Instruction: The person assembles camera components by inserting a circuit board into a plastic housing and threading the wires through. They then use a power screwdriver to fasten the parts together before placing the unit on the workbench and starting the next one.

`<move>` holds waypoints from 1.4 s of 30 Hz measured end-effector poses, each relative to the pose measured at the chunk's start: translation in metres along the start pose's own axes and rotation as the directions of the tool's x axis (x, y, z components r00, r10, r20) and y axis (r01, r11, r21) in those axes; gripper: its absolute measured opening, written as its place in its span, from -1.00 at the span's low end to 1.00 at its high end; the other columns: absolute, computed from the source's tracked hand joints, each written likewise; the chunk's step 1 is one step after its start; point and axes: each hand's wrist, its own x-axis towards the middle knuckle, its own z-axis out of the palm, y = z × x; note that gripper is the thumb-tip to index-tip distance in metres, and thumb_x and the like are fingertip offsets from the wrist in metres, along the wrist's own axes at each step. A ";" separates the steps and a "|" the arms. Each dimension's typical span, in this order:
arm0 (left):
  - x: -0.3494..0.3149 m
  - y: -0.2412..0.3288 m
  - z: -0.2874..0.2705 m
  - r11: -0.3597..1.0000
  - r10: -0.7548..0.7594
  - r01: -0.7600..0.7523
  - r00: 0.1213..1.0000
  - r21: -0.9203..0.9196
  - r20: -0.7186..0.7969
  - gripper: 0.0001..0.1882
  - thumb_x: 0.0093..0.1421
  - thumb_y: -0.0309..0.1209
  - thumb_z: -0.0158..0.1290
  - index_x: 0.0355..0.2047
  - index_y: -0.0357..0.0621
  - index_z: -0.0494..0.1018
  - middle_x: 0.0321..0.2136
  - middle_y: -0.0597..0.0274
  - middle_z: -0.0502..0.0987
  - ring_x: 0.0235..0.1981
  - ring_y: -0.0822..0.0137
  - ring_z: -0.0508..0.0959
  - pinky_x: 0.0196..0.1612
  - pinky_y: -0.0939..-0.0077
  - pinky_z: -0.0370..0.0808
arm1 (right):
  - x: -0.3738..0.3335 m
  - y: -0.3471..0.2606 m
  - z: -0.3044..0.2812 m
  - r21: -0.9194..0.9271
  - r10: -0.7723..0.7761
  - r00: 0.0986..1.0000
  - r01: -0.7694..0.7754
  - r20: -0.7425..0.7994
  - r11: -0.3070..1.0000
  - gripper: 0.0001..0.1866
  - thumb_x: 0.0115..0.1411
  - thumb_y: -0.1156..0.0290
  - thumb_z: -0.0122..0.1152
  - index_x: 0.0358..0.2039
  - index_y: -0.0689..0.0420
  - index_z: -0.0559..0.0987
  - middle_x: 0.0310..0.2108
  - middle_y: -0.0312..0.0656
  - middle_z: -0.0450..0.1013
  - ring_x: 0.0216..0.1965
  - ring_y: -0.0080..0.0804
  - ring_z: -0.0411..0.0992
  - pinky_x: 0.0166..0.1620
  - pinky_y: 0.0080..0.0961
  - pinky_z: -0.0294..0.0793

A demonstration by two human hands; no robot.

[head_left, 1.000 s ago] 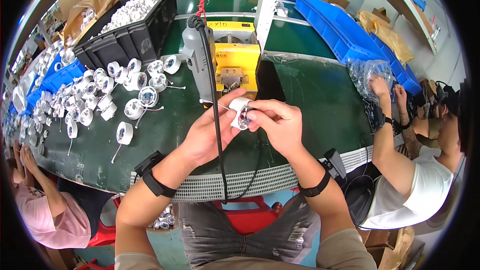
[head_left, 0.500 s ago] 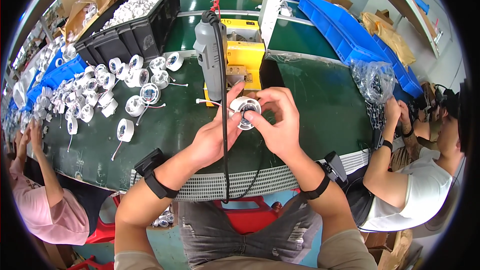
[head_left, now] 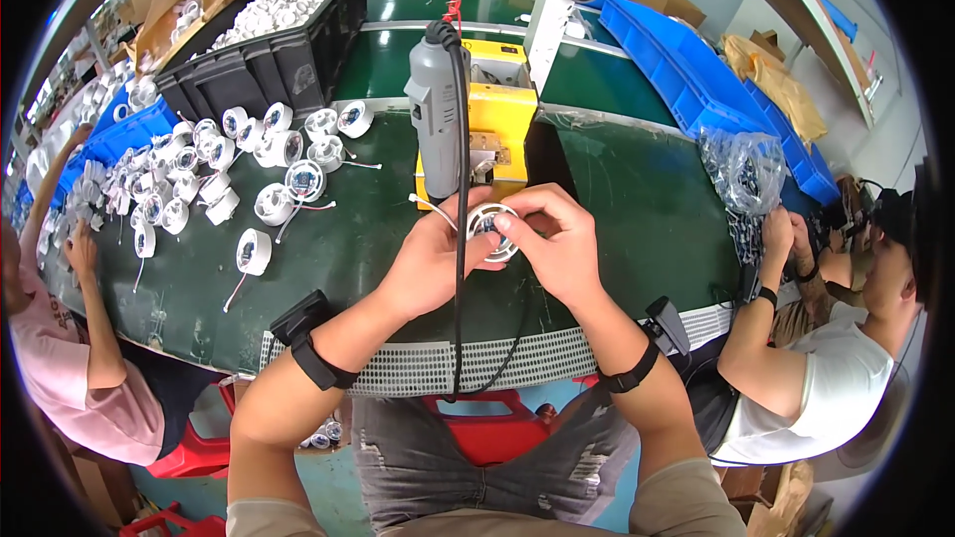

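Between both hands I hold a white round housing (head_left: 479,220) with a dark circuit board inside and a white-tipped cable sticking out to the left. My left hand (head_left: 426,257) is closed around its left side. My right hand (head_left: 559,247) grips the right rim, with its thumb on the open face. Just beyond my hands hangs a grey electric screwdriver (head_left: 435,119), its black cord passing in front of my left hand. Behind it stands a yellow fixture (head_left: 497,124) with a metal block.
Several similar white housings (head_left: 254,253) with cables lie on the green table (head_left: 348,283) to the left. A black crate (head_left: 254,70) of small white parts stands behind them. Blue bins (head_left: 686,70) and a clear plastic bag (head_left: 744,169) are at the right. Co-workers sit on both sides.
The housing has tilted, its open face now turned more upward, and my right thumb has shifted on it. The co-worker at the left has moved one hand toward the blue bin.
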 end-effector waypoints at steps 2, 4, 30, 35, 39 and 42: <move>-0.001 0.001 0.002 0.998 0.014 -0.016 0.999 -0.056 -0.032 -0.50 0.28 -0.56 -0.07 0.21 -0.33 0.14 -0.07 0.07 0.46 -0.13 0.28 0.56 -0.09 0.33 0.61 | 0.000 -0.002 0.001 -0.075 0.007 0.999 -0.005 0.036 0.997 -0.85 0.09 0.59 0.28 -0.29 0.29 0.58 -0.29 -0.18 0.47 -0.28 -0.50 0.49 -0.21 -0.60 0.49; 0.000 -0.001 -0.002 1.000 0.004 -0.004 1.000 -0.018 -0.018 -0.54 0.28 -0.57 -0.09 0.19 -0.34 0.18 -0.10 0.05 0.48 -0.15 0.28 0.56 -0.12 0.33 0.63 | 0.001 -0.002 0.004 -0.189 -0.045 0.999 0.043 -0.010 0.981 -0.85 0.08 0.59 0.28 -0.30 0.30 0.57 -0.28 -0.16 0.48 -0.29 -0.50 0.49 -0.20 -0.60 0.49; 0.009 -0.003 -0.018 0.945 -0.323 0.324 0.946 -0.038 0.028 -0.59 0.32 -0.53 -0.17 0.15 -0.44 0.18 -0.14 0.06 0.45 -0.18 0.22 0.57 -0.05 0.36 0.60 | 0.100 -0.038 0.056 0.148 -0.178 0.855 0.282 -0.488 0.948 -0.54 0.31 0.34 -0.01 0.12 0.29 0.16 -0.67 -0.24 0.28 -0.73 -0.51 0.25 -0.61 -0.55 0.29; 0.010 -0.002 -0.021 0.937 -0.342 0.342 0.940 -0.066 0.018 -0.63 0.32 -0.52 -0.18 0.11 -0.45 0.23 -0.14 0.07 0.45 -0.18 0.22 0.57 -0.05 0.37 0.60 | 0.099 -0.033 0.065 0.134 -0.152 0.874 0.238 -0.461 0.962 -0.57 0.31 0.36 -0.01 0.10 0.28 0.18 -0.66 -0.25 0.29 -0.73 -0.52 0.26 -0.60 -0.56 0.28; 0.011 0.000 -0.019 0.929 -0.359 0.358 0.933 -0.093 0.005 -0.65 0.32 -0.52 -0.19 0.07 -0.46 0.25 -0.14 0.07 0.45 -0.19 0.23 0.57 -0.05 0.36 0.61 | 0.098 -0.034 0.066 0.137 -0.136 0.874 0.224 -0.467 0.965 -0.57 0.30 0.37 -0.01 0.09 0.28 0.18 -0.66 -0.25 0.29 -0.73 -0.53 0.26 -0.60 -0.57 0.26; 0.011 0.000 -0.017 0.925 -0.372 0.369 0.928 -0.090 -0.027 -0.66 0.33 -0.52 -0.20 0.06 -0.47 0.25 -0.14 0.04 0.45 -0.19 0.21 0.58 -0.05 0.35 0.61 | 0.099 -0.033 0.065 0.131 -0.145 0.878 0.228 -0.456 0.965 -0.60 0.30 0.38 -0.01 0.07 0.28 0.20 -0.66 -0.25 0.29 -0.73 -0.53 0.27 -0.60 -0.58 0.26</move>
